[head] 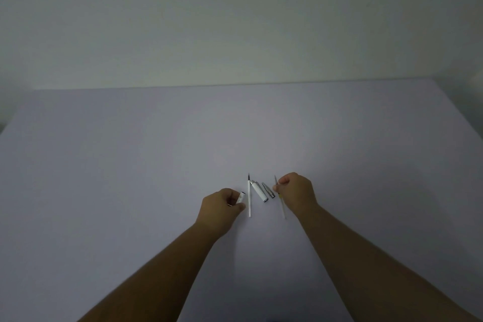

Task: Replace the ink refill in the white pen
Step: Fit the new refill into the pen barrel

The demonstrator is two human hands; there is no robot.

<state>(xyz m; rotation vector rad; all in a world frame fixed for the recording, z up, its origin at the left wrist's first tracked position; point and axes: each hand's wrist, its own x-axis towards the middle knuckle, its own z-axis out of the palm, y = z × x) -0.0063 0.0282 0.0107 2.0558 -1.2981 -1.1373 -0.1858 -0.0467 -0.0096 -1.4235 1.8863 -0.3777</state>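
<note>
The white pen lies in pieces on the pale table [156, 151]. My left hand [220, 208] is closed around the white barrel [241, 197], whose open end sticks out toward the right. A white refill [249, 200] with a dark tip lies just right of that hand, pointing away from me. Beside it rest the white cap [260, 191] and a small grey tip piece [269, 190]. My right hand [296, 189] pinches a thin, clear refill [281, 202] near its dark tip; its tail trails toward me.
The table's far edge [235, 85] meets a plain wall. Both bare forearms reach in from the bottom of the view. No other objects are on the surface.
</note>
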